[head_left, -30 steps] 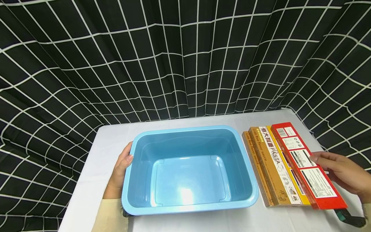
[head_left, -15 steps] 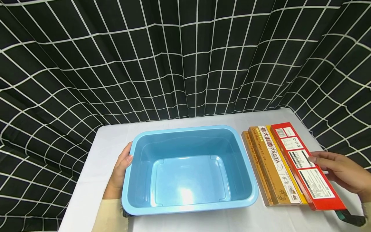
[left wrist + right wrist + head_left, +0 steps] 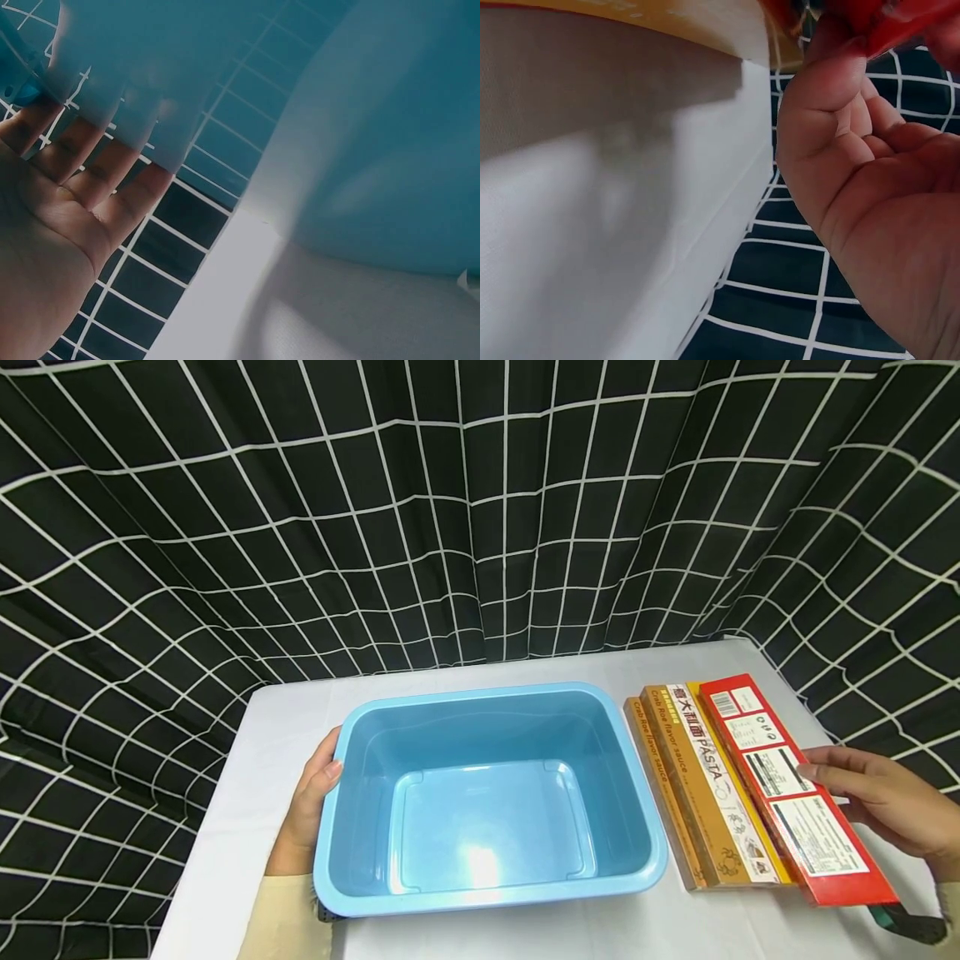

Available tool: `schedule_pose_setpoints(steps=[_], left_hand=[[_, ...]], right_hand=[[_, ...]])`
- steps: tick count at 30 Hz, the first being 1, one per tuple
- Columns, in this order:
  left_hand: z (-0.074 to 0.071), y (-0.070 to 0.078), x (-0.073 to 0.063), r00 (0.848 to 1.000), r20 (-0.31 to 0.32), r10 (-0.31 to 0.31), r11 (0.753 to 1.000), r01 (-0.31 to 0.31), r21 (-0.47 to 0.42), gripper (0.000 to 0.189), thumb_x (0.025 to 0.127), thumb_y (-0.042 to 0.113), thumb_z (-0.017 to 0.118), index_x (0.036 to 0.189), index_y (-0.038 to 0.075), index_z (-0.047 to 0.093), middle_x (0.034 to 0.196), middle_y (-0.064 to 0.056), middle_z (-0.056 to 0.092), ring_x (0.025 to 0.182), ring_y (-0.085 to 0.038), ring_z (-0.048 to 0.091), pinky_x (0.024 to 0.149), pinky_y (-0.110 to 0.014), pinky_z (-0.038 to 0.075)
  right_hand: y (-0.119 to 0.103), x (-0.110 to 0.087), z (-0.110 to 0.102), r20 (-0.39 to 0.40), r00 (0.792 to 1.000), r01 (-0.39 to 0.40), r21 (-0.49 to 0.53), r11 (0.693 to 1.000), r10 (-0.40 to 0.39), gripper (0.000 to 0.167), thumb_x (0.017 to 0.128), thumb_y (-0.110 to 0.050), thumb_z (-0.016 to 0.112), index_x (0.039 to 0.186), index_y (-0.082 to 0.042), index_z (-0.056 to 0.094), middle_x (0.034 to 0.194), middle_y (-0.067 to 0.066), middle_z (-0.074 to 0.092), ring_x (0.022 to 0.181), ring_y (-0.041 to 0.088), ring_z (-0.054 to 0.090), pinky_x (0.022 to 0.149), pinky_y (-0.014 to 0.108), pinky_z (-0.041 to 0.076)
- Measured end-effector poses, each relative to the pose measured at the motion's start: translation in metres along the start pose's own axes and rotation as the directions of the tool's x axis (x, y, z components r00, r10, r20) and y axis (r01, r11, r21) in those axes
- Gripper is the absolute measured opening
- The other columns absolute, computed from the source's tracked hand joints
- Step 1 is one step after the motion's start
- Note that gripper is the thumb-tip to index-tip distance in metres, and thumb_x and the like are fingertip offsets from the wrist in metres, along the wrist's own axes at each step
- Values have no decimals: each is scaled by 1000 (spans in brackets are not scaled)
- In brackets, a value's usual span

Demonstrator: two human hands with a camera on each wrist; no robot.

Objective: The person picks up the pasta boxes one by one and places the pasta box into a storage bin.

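Observation:
A light blue plastic tub (image 3: 491, 827) stands in the middle of the white table in the head view. My left hand (image 3: 311, 802) grips its left rim, thumb over the edge and fingers outside. In the left wrist view that hand (image 3: 71, 202) has its fingertips hidden behind the blue plastic. At the right lies a row of pasta boxes; a red box (image 3: 821, 835) with white label panels is the rightmost, tilted against its neighbours. My right hand (image 3: 888, 793) pinches its right edge, thumb on the top face. In the right wrist view the right hand (image 3: 877, 202) shows curled fingers.
Left of the red box lie a yellow box (image 3: 780, 864), mostly hidden, and two brown boxes, one a brown pasta box (image 3: 697, 785) and a narrower brown box (image 3: 660, 793) beside the tub. A black curtain with a white grid (image 3: 480, 527) hangs behind the table (image 3: 232, 827).
The red box's lower end has shifted slightly left and down in my right hand, covering more of the yellow box. The left hand and the tub stay where they were.

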State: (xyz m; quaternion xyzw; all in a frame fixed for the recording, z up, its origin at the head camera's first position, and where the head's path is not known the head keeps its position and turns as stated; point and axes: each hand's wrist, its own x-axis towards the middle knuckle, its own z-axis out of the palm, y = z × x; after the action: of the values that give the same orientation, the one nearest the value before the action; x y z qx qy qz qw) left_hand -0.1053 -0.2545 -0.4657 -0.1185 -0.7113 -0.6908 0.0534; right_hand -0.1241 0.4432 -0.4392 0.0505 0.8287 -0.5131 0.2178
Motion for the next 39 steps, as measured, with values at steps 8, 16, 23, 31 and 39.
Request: schedule_pose_setpoints(steps=[8,16,23,31,39], left_hand=[[-1,0,0,1000,4,0,1000,0,-1,62,99,27,43,158,9,53,147,-20,60,133,-39,57,102,-42,54],[-2,1,0,1000,15,1,1000,-1,-11,61,100,27,42,157,7,53,146,-22,60,130,-38,58,101,-42,55],[-1,1,1,1000,6,6,1000,-5,-14,62,100,27,43,158,8,53,147,-22,59,132,-39,57,102,-42,54],[0,3,1,1000,-9,-9,1000,9,1,62,99,28,44,158,11,54,147,-20,60,131,-40,57,101,-41,55],[-1,2,0,1000,-2,-3,1000,3,1,62,99,28,44,158,11,54,147,-20,60,132,-40,57,102,-41,54]], right_hand=[[-5,0,3,8,999,49,-58,997,-49,58,116,-18,52,142,29,28,108,-6,70,86,22,73,73,45,65],[-11,-1,6,20,996,89,-80,993,-88,54,115,-15,53,142,26,30,109,-10,69,87,23,73,72,44,65],[-16,0,10,8,995,99,-151,984,-99,71,114,-16,59,155,23,18,123,10,66,91,17,71,75,42,65],[-14,1,7,3,995,99,-152,983,-99,71,114,-18,58,153,27,20,120,-3,69,91,18,71,74,43,65],[-14,-2,10,-16,992,119,-146,982,-123,71,113,-15,60,156,25,20,117,-13,65,91,16,71,73,44,65]])
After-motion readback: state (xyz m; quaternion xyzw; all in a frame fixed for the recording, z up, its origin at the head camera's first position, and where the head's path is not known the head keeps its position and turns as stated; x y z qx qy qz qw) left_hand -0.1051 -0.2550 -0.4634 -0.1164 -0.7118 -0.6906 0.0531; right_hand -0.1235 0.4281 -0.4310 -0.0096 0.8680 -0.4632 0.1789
